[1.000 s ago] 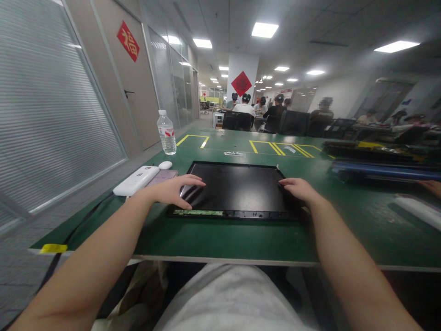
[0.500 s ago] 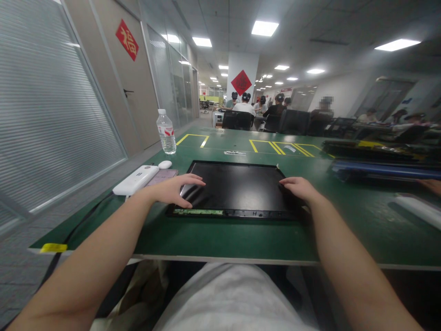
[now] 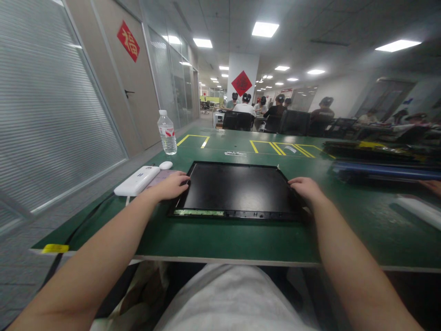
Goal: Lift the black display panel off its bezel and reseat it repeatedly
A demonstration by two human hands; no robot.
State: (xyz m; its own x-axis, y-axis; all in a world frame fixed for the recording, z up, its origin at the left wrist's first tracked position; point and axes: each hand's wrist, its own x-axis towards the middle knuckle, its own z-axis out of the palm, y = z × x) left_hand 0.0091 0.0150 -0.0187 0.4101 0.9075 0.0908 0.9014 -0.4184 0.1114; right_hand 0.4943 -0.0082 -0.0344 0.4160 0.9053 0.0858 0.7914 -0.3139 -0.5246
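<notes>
"Where did we have the black panel [image 3: 237,188]?"

"It lay flat on the green table [image 3: 237,241], straight in front of us between our hands, its dark glossy face up. A green circuit strip [image 3: 199,213] ran along the left part of its near edge."

"And our left hand [image 3: 172,185]?"

"We had that at the panel's left edge, fingers a little bent, with only a narrow gap between fingertips and thumb. We could not tell whether it gripped the frame or merely touched it."

"What about our right hand [image 3: 306,188]?"

"That one was at the opposite edge, fingertips close together by the rim. We could not make out its thumb, so we could not tell if it was holding on."

"What did we see to the left?"

"A flat phone-like thing [image 3: 161,175] just beside our left hand, a white device [image 3: 137,180] next to it, and a small white oval thing [image 3: 166,165] near both. Farther back, a water bottle [image 3: 167,133] stood upright."

"And to the right?"

"We saw a long blue item [image 3: 386,172], blurred, and another person's hand [image 3: 433,185] at the edge of our view."
</notes>
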